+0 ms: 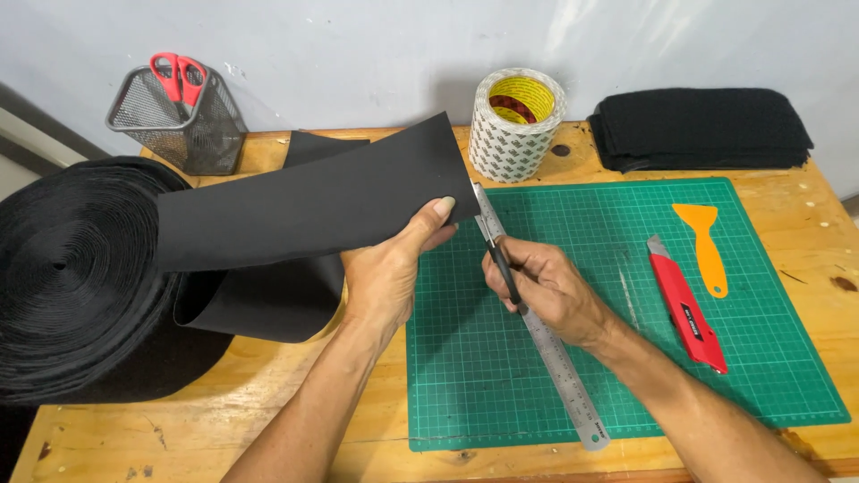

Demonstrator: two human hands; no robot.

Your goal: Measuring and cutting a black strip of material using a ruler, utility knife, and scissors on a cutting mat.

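Left hand (386, 273) lifts the black strip (313, 201) off the green mat's (626, 358) left edge; right hand (546, 291) grips a pen (503, 268) over the steel ruler (537, 331) there, no cut showing yet

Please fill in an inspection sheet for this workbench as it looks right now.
Surface: wooden bench with a green cutting mat.
Job's things: black strip lifted off a big black roll; steel ruler lies slantwise on the mat.
Clutter: red utility knife, orange scraper, tape roll, stack of black pieces, mesh cup with red scissors.
Grips: left hand pinches the strip's edge; right hand holds a thin black pen-like tool at the ruler.
Cables: nothing seen.
Surroundings: pale wall behind.
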